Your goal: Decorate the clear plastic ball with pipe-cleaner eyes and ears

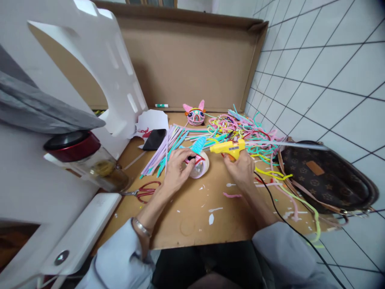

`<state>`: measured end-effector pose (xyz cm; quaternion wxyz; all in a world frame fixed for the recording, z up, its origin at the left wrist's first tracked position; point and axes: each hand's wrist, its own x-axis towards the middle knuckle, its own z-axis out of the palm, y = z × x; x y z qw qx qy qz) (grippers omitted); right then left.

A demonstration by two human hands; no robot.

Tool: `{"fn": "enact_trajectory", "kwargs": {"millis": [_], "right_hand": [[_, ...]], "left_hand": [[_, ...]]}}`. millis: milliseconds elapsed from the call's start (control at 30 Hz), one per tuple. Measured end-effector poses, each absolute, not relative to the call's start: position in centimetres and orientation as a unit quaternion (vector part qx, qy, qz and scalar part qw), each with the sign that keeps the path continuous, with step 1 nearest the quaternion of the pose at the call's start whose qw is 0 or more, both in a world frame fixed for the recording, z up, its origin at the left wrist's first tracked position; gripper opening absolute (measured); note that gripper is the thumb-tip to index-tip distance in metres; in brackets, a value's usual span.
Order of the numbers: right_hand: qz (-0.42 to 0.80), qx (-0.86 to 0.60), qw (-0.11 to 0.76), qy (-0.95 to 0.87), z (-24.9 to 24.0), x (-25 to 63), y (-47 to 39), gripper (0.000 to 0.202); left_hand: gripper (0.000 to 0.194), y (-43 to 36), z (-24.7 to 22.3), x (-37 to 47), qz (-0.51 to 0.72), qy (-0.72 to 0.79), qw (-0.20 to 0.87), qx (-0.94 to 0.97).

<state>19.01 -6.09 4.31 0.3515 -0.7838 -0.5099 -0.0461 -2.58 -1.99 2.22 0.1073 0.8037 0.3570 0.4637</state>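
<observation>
My left hand has its fingers closed at the edge of a small round pipe-cleaner figure with a light blue ear and a red strip. A small dark piece shows by the fingertips; what it is I cannot make out. My right hand grips a yellow hot glue gun, its nozzle pointing left towards the figure but apart from it. A clear glue stick sticks out behind the gun. At the back sits another pipe-cleaner figure with pink ears and big eyes.
Straight pipe cleaners lie left of the figure, with a tangled heap behind. Red-handled scissors, a phone and a glass bottle are on the left. A brown handbag and the gun's black cord are right.
</observation>
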Motion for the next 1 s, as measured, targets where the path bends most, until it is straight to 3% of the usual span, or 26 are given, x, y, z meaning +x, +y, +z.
{"fn": "enact_trajectory", "kwargs": {"millis": [100,367,1000], "right_hand": [[0.001,-0.786,0.345,-0.513,3.42,19.2,-6.09,0.047],[-0.023,-0.777,0.334,-0.533,3.29,18.88,-6.46,0.034],[-0.011,-0.784,0.302,-0.542,3.18,18.75,-6.72,0.03]], "left_hand": [[0.019,-1.99,2.2,-2.53,0.466,0.357,0.105,0.803],[0.018,-1.93,2.29,-2.64,0.467,0.359,0.112,0.801],[0.019,-2.14,2.66,-2.62,0.45,0.374,0.103,0.804]]}}
